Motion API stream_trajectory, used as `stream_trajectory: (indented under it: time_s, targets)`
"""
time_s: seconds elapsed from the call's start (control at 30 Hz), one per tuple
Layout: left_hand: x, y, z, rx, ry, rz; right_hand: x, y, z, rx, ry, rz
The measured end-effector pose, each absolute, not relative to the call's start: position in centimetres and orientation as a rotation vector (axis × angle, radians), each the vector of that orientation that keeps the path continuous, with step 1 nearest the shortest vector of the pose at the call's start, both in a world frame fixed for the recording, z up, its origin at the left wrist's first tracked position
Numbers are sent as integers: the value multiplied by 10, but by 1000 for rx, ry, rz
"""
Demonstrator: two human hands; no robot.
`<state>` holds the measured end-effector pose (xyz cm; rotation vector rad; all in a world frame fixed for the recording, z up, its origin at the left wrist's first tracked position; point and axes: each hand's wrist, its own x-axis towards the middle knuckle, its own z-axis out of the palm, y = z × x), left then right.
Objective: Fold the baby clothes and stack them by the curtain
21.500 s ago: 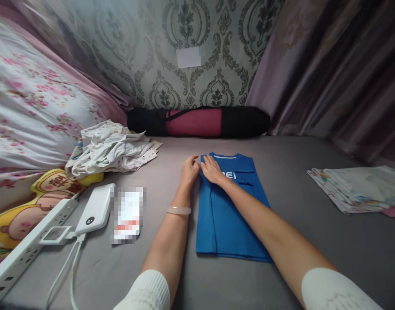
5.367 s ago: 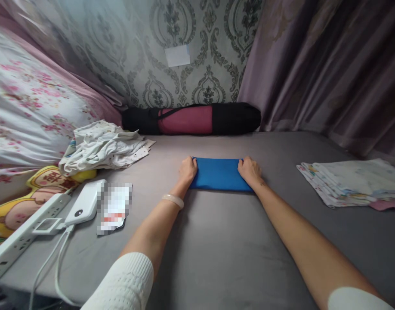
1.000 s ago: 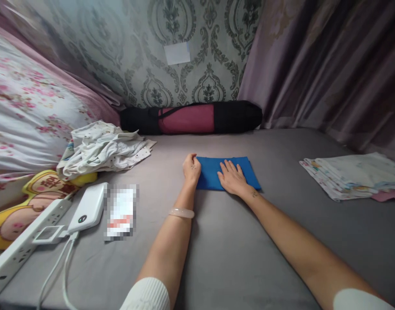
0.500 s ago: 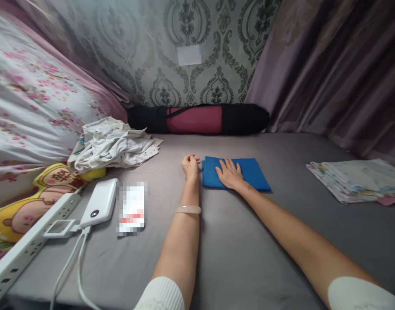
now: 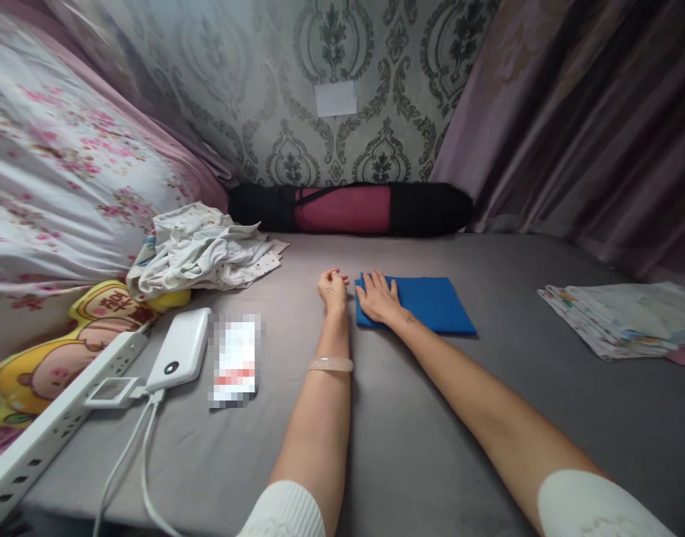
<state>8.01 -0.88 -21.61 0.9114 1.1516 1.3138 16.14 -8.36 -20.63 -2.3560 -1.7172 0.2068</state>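
A folded blue cloth [image 5: 440, 304] lies flat on the grey bed sheet in the middle of the view, its layers showing at the left edge. My right hand [image 5: 379, 297] rests palm down on the left part of this cloth, fingers stretched out and slightly spread. Just left of the cloth, my left hand [image 5: 332, 289] is on the sheet with its fingers curled in and turned toward the cloth, a small gap between them. Nothing shows in the curled fingers. A pale bangle [image 5: 330, 364] circles the left forearm.
Crumpled white clothes [image 5: 208, 250] lie at the left, a folded stack of cloths [image 5: 627, 317] at the right. A power bank [image 5: 180, 349] with cables, a power strip [image 5: 57, 432] and a blurred packet [image 5: 236, 362] are near left. Behind lies a long black-and-red bag [image 5: 342, 209].
My right hand has slid left across the blue cloth, toward its left edge. My left hand stays curled beside it. The view has shifted slightly.
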Motion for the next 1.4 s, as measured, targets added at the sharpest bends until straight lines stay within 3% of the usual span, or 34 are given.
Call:
stream_trajectory:
  time_s: [0.8,1.4]
  targets:
    - [75,-9,-213,849,1137,1321,129,-108,-210,-2292,-1796,146]
    - [78,-7,-216,932,1159,1292,165,-85,-215,-2282,-1741,213]
